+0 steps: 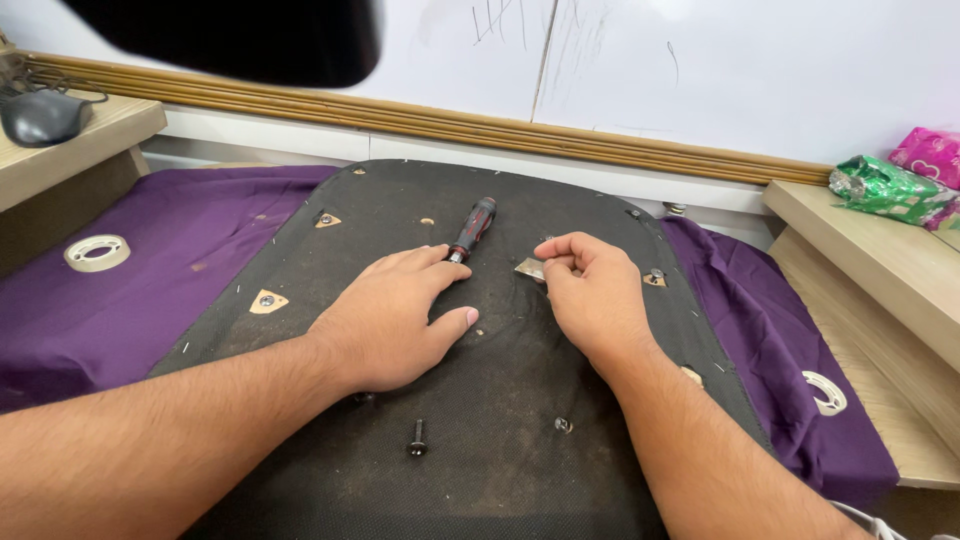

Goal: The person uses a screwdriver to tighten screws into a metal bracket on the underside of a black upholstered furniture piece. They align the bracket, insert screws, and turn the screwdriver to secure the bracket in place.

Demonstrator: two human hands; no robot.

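Resting palm-down on the black seat panel (480, 420), the left hand (385, 320) lies open, fingers (425, 265) touching the tip end of a red-and-black screwdriver (473, 227). Just beside it, the right hand (595, 290) pinches a small metal piece (530, 268) on the panel. A black bolt (417, 438) lies nearer the wrists.

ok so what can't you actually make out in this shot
Head view only:
- Screwdriver: its tip is hidden under the left hand fingers.
- Small metal piece: mostly covered by the right hand, so its shape is unclear.
- Top left of the wall: blocked by a dark blurred object close to the camera.
- Black seat panel: near edge cut off by the frame bottom.
- Loose bolt: too small to see its thread.
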